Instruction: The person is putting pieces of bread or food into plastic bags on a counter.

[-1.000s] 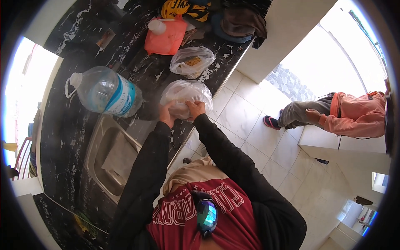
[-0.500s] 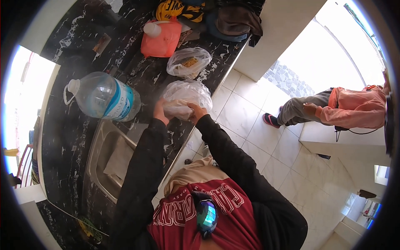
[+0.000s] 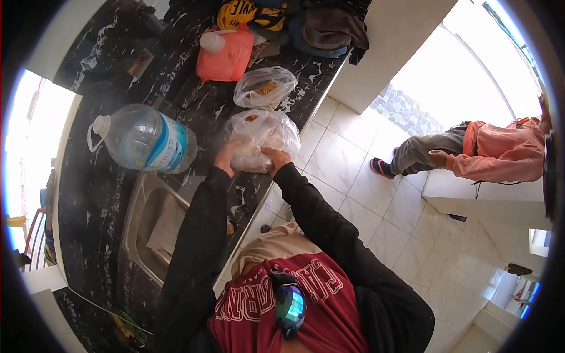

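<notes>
A clear plastic bag (image 3: pixel 272 130) with pale contents sits on the black marbled counter in front of me. Something small and orange-brown shows through its far side. My left hand (image 3: pixel 226 156) grips the bag's left edge, fingers partly hidden by the plastic. At its near right edge my right hand (image 3: pixel 278 157) holds the film between thumb and fingers. Just beyond lies a second clear plastic bag (image 3: pixel 274 82) with yellowish-brown food inside; neither hand touches it.
To the left stands a large water bottle (image 3: pixel 168 144) beside a steel sink (image 3: pixel 130 241). A pink jug (image 3: pixel 226 59) and dark cloth items (image 3: pixel 329 29) are at the back. On the right, a person in a pink top (image 3: pixel 500 150) stands on the tiled floor (image 3: pixel 341 153).
The near bag has spread and its mouth looks looser. Pale contents and an orange-brown bit now show where tan, bunched wrapping was before. Both hands stay at its sides.
</notes>
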Demonstrator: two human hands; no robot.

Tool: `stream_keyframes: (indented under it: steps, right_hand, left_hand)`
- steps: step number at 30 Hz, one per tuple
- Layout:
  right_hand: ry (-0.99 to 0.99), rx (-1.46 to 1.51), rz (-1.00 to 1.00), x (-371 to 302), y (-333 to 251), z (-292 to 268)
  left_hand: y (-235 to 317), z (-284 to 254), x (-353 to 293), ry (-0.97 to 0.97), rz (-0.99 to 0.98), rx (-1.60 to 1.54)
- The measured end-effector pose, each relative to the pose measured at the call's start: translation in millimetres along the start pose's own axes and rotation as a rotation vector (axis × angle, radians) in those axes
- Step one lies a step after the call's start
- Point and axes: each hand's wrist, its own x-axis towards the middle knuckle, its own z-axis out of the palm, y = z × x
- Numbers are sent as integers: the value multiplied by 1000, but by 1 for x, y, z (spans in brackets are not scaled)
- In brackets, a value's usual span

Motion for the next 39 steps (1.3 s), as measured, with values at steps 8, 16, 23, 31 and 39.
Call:
stream_keyframes:
  steps: [8,16,23,31,39]
  right_hand:
    - [64,315,428,-3,-28,16]
    - [104,321,367,-10,-32,20]
    - [184,94,247,-7,-33,20]
    - [194,224,205,3,-6,1]
    - [-311,-1704,-607,46,17,-23]
  left_hand:
    - [3,-1,7,42,19,151]
    - [15,9,-3,-74,77,194]
    - [18,17,1,-20,-47,137]
    - [23,29,-3,-64,50,271]
    - [27,32,18,-54,95,411]
